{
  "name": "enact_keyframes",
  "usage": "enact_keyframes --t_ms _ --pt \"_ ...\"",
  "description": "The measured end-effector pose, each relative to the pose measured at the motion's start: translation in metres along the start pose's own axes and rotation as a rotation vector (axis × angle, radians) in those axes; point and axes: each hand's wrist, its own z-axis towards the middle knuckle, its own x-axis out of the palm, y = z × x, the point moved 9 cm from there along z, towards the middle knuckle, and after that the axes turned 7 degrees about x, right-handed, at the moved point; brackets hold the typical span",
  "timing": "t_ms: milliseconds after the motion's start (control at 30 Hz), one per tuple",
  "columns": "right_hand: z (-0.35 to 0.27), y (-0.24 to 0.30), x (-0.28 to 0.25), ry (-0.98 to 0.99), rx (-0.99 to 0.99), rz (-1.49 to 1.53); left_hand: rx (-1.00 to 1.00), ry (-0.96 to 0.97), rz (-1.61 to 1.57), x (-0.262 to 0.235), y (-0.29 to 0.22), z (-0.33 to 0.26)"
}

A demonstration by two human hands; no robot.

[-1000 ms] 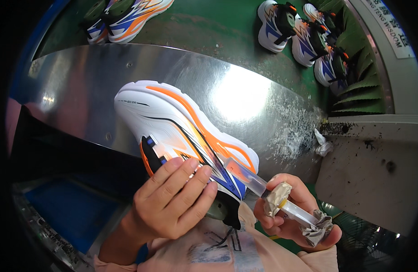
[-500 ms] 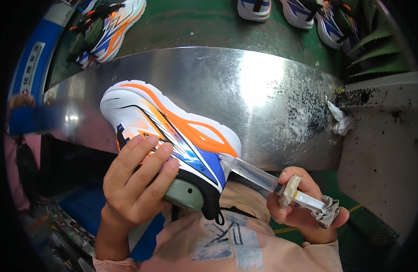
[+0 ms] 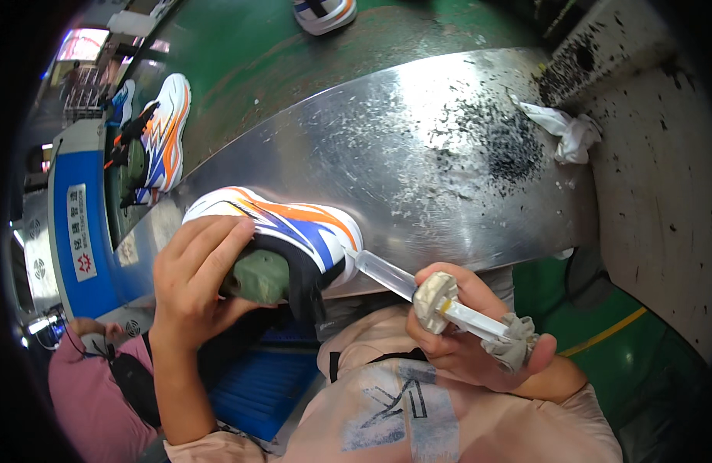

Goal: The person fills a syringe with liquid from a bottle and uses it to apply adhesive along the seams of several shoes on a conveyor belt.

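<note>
A white sneaker with orange and blue trim and a black collar is tilted on its side, a green shoe last filling its opening. My left hand grips it around the upper, fingers over the top and thumb by the last. In my right hand is a clear plastic syringe, its flange and plunger end wrapped in dirty tape or cloth. The fingers curl at the flange and the thumb rests at the plunger end. Its tip points at the sneaker's heel, at or very near the sole edge; exact contact is unclear.
A scuffed metal plate with black specks lies beneath. Crumpled white tissue sits by the pale panel at right. Beyond, a green conveyor carries another sneaker. A person in pink is at the lower left.
The view has swung, bringing more of the left side into sight. My left hand has turned the sneaker, showing more of the last. The syringe tip stays by the heel.
</note>
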Motion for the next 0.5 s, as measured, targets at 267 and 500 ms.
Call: enact_keyframes --t_ms 267,500 --pt "-0.009 0.013 0.003 -0.071 -0.032 0.067 -0.133 0.086 0.053 0.008 -0.017 0.021" --pt "-0.014 0.017 0.012 -0.165 -0.188 0.053 -0.483 -0.025 0.023 0.009 -0.025 0.029"
